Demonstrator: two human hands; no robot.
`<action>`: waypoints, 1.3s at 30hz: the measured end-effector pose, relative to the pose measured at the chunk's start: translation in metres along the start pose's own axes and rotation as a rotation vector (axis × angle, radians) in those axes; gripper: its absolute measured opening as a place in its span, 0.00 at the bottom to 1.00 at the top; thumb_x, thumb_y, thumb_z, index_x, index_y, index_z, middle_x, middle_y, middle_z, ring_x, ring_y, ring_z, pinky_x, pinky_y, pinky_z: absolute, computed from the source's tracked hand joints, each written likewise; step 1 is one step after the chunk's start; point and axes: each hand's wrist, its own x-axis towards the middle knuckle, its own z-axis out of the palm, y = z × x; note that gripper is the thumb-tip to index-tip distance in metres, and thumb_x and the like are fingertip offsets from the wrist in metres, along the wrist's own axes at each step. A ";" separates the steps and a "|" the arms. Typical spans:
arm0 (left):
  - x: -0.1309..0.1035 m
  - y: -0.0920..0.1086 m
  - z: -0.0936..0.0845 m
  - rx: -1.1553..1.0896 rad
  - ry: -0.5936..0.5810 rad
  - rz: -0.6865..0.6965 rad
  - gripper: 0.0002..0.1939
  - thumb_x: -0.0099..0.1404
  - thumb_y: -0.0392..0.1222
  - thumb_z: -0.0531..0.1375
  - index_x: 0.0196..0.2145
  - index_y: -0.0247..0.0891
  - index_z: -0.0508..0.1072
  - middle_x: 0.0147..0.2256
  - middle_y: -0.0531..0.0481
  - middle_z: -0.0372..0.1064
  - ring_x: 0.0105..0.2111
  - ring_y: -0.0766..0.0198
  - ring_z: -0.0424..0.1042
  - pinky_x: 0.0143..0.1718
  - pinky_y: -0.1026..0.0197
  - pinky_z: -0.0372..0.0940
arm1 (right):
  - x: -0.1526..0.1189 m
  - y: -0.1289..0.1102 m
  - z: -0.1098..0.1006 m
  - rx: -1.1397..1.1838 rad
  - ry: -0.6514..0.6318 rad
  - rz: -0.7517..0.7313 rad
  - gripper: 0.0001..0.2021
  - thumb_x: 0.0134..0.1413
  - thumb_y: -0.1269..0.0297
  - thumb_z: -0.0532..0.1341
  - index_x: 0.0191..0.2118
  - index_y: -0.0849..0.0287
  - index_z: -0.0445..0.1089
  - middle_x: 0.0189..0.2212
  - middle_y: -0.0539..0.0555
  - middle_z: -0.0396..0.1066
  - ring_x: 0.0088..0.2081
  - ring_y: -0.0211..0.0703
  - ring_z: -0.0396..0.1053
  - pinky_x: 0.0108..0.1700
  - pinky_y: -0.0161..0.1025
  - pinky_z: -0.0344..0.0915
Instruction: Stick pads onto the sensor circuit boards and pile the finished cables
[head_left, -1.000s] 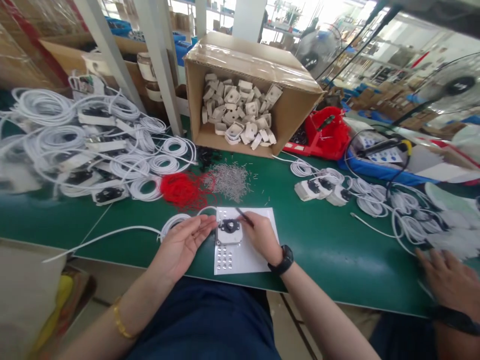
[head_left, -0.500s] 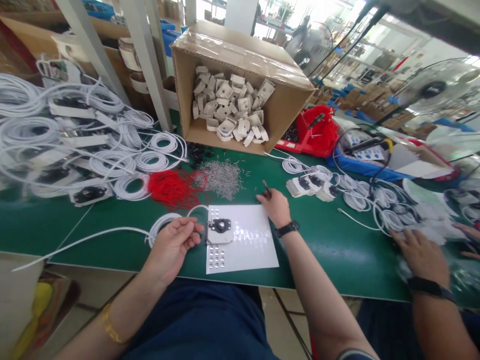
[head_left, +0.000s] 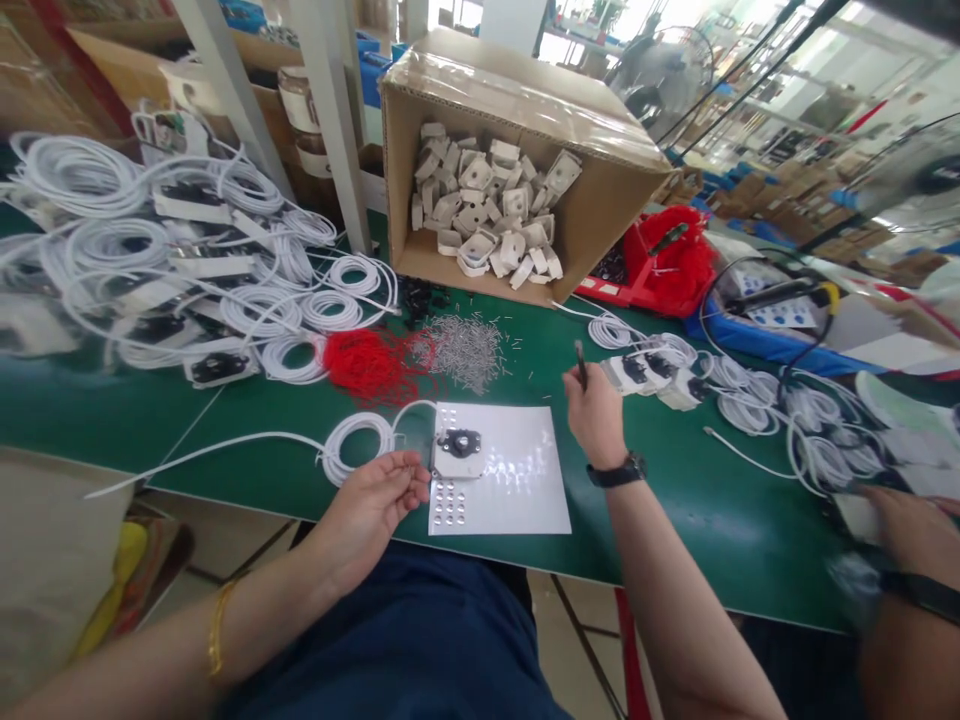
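Note:
My right hand [head_left: 598, 412] is wrapped round a dark, slim, pen-like tool [head_left: 581, 364], over the green bench beside a white sheet [head_left: 525, 500]. On the sheet's left part lies a white housing with a black round centre [head_left: 459, 455]. A white cable [head_left: 411, 406] runs from it to a coil [head_left: 341, 450]. Rows of small clear round dots [head_left: 450, 503] sit on the sheet near the housing. My left hand [head_left: 379, 500] is palm up just left of the housing, its fingers curled and thumb pressed in. Whether a small thing is in them cannot be seen.
A cardboard box [head_left: 525, 100] of white housings stands at the back. Before it lie small metal pins [head_left: 472, 355] and red bands [head_left: 367, 365]. Coiled white cables [head_left: 277, 305] are heaped at left; wired housings [head_left: 649, 375] lie at right. A co-worker's hand [head_left: 915, 535] works at far right.
My right hand has moved right and away from the sheet with the dark tool. My left hand has gone slightly lower beside the housing. The whole view has shifted a little.

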 end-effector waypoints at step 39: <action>0.033 0.012 0.007 0.086 -0.042 0.209 0.11 0.52 0.31 0.62 0.32 0.34 0.64 0.25 0.46 0.74 0.24 0.65 0.74 0.29 0.67 0.66 | -0.103 -0.037 0.039 0.294 -0.300 -0.436 0.30 0.52 0.69 0.62 0.60 0.53 0.53 0.58 0.59 0.58 0.57 0.51 0.61 0.53 0.48 0.66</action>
